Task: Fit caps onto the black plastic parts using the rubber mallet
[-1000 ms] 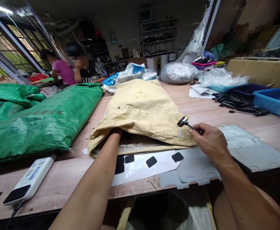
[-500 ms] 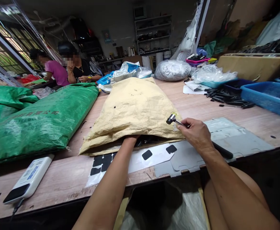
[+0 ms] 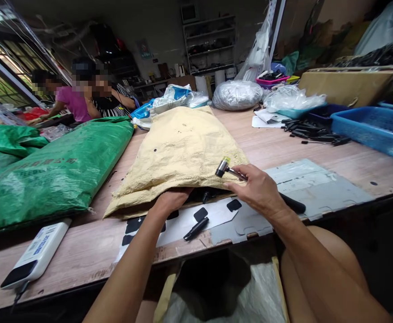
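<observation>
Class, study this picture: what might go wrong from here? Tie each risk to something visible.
1. The loose black piece lies near the front edge of the table; a bump might knock it off.
2. The left hand is partly hidden at the yellow sack's mouth, so it could snag unseen.
3. The right hand's small hammer might catch the sack.

The left forearm (image 3: 129, 264) stretches forward; the right fingers (image 3: 248, 170) curl.

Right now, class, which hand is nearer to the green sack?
Left. The left hand is at the mouth of the yellow sack, right of the green sack; the right hand is farther right, holding a hammer.
</observation>
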Available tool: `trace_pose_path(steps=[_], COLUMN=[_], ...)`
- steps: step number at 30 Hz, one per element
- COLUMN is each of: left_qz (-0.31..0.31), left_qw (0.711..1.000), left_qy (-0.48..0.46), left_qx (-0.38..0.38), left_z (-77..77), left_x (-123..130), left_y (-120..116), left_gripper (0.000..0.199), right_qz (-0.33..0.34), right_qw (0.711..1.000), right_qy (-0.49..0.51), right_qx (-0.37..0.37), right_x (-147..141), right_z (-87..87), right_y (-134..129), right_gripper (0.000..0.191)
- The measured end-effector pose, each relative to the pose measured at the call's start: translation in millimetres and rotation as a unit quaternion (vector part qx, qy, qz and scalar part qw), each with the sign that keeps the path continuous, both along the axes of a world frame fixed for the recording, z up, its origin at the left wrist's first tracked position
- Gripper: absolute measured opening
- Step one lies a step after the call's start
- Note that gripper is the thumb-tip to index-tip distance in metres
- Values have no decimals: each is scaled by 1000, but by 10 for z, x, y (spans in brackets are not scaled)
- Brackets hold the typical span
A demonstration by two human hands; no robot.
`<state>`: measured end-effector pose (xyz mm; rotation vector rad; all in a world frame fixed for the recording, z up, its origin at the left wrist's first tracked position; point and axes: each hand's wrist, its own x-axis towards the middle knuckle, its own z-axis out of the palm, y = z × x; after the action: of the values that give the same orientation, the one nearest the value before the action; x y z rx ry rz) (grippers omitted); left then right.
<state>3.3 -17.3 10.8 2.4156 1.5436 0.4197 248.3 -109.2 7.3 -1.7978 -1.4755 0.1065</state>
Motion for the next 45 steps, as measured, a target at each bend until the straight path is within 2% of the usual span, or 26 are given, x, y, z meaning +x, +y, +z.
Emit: trace_pose_path(steps=[2,3,4,5,6,7,9,12,16,19,22,24,27,30,32,34,36,39,40,43,45], left_qz=[22,62,87,59,0,-44,-81,-95,-125,-61,6,6,-9,18,36,35,47,104,105,38,1], left_qw=[1000,997,991,985,980,978,979,986,982,988,993,993,991,991,994,995,992,975,972,985,994], left_qy=[15,20,11,2,-3,0,-2,-18,-44,-20,21,32,19,1,-5,-9,-23,-74,-91,-93,-67], left_qx=[6,36,104,165,197,204,187,134,134,138,117,113,134,129,107,98,117,180,191,142,88], left_z=[-2,-38,-97,-172,-255,-335,-454,-460,-213,-5,109,117,48,-44,-68,-45,12,92,103,66,0], left_x=[-44,-48,-41,-24,-1,24,62,59,13,21,62,104,186,253,262,241,219,258,296,429,468], left_y=[-324,-523,-729,-924,-1092,-1219,-1327,-1198,-832,-515,-154,91,432,706,809,802,655,211,38,-382,-499], left_gripper=[49,54,53,50,50,44,28,26,29,29,27,25,22,24,24,22,21,25,27,34,31], right_qz=[-1,-4,-4,-2,2,7,11,16,19,8,-9,-14,-10,-1,1,1,9,38,46,58,57], right_qw=[1000,999,998,998,997,996,994,995,995,996,997,997,996,996,995,994,994,993,993,992,991], right_qy=[-30,-43,-55,-67,-79,-91,-106,-102,-85,-72,-69,-74,-82,-92,-98,-100,-103,-108,-108,-112,-119], right_qx=[-3,-8,-13,-18,-20,-21,-17,-14,-39,-45,-42,-35,-17,-16,-25,-33,-34,-17,-9,3,5], right_x=[-164,-241,-309,-365,-407,-434,-456,-445,-405,-355,-296,-264,-243,-251,-263,-272,-277,-281,-283,-280,-263], right_z=[-15,-35,-62,-94,-127,-158,-204,-218,-185,-165,-152,-148,-155,-184,-208,-230,-249,-269,-272,-272,-269], right_y=[-8,-3,7,21,35,48,65,77,119,176,229,265,336,425,471,496,503,489,479,425,366], right_gripper=[30,25,22,20,19,19,21,20,17,20,22,24,27,30,30,30,29,27,27,27,27])
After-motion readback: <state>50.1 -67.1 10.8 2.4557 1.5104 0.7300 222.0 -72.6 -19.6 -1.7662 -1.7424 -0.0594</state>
